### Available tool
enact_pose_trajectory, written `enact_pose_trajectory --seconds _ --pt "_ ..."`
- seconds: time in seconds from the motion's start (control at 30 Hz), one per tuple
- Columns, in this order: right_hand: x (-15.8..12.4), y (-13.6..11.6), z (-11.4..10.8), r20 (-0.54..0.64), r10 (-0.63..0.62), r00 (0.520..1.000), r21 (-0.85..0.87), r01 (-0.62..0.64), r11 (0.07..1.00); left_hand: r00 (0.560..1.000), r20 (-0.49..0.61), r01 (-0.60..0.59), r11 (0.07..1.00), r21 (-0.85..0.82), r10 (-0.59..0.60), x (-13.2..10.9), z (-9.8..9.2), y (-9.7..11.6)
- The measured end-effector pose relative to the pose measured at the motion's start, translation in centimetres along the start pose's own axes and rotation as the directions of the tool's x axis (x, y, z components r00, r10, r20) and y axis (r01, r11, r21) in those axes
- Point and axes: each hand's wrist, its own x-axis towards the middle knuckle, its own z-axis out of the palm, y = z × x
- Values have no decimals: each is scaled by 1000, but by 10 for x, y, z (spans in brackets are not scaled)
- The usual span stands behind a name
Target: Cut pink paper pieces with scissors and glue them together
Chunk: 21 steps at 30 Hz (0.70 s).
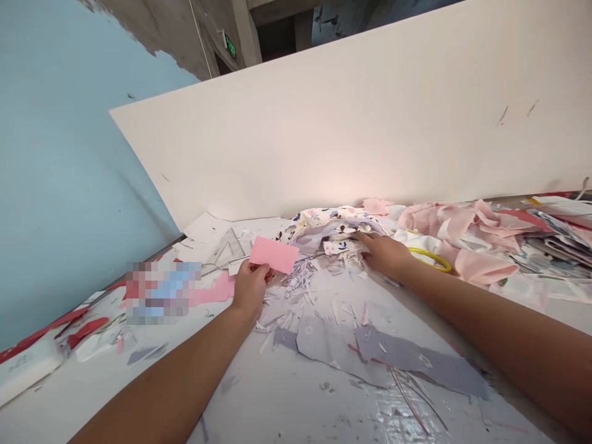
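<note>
A small pink rectangle of paper or card [274,254] is pinched between the thumb and fingers of my left hand [252,285], raised a little above the table. My right hand [383,254] is at the edge of a crumpled floral fabric [333,217], white with dark blue and pink flowers. Its fingers grip the cloth's right side, partly hidden in the folds. Between my hands lies a heap of thin paper or cloth shreds [300,277]. Beside my left hand are a clear triangle ruler [227,248] and another pink piece [219,288].
Lilac fabric strips [416,357] and loose threads lie in front on the white table [287,394]. Pink cloth scraps [462,222] and a yellow ring [432,259] are at the right. Red scraps [87,331] lie left. A white board [342,123] stands along the back.
</note>
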Motion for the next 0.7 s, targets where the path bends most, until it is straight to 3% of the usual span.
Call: enact_pose_trajectory --seconds 0.17,0.37,0.5,0.63,0.67,0.7 --pt "2 14 -2 -1 86 996 36 -86 996 1000 9 0 1000 8 0 2 -3 -4" --pt "4 29 -12 -94 205 974 146 -190 971 1000 10 -1 1000 13 1 3 -3 -5" --pt "5 28 -13 -140 251 958 126 -235 964 1000 27 -4 1000 6 4 2 -2 -3" --pt "-1 7 -19 -259 164 952 14 -166 986 999 39 -6 1000 1 6 0 -2 -2" --pt "-4 -1 -22 -292 92 952 -31 -106 994 999 42 -7 1000 0 7 0 -2 -2" --pt "-8 -9 -24 -323 -59 945 -122 20 992 999 46 -7 1000 0 7 -1 -2 -2"
